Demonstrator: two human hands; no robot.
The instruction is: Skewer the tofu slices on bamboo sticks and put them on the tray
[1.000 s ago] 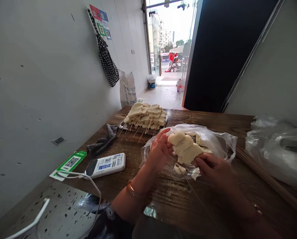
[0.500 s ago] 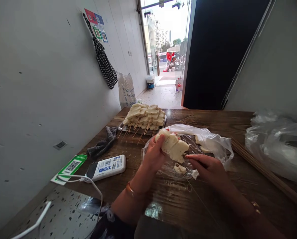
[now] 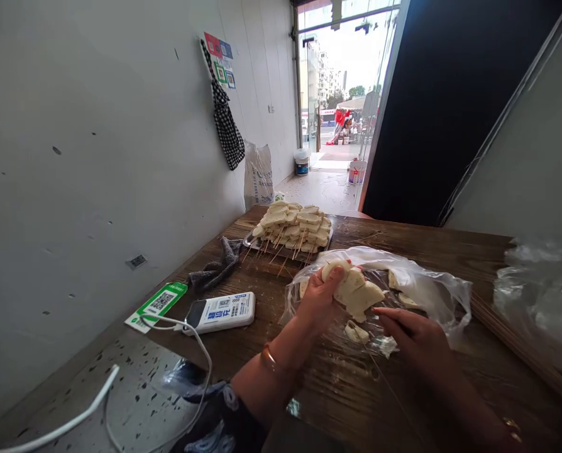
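My left hand (image 3: 319, 296) is closed around several flat, pale, dough-like slices (image 3: 356, 292), held fanned out above a clear plastic bag (image 3: 417, 272). My right hand (image 3: 415, 336) is at the slices' lower right edge, thumb and forefinger pinched together; what is between them is too small to make out. Below the slices lies a small pale piece (image 3: 356, 333), and a thin line runs from it toward me. Other pale pieces (image 3: 407, 301) lie in the open bag. Farther back, a metal tray (image 3: 249, 241) bears stacked pale slices on thin wooden sticks (image 3: 277, 253).
A grey cloth (image 3: 217, 264), a white payment device (image 3: 224, 313) with a cable and a green code card (image 3: 161, 302) lie at the left. Long thin wooden sticks (image 3: 512, 340) and crumpled clear plastic (image 3: 545, 289) are on the right. The wall (image 3: 121, 189) borders the table's left.
The view has turned left, so everything sits farther right in the picture. My right fingertips have drawn slightly away from the slices. My left hand keeps its hold.
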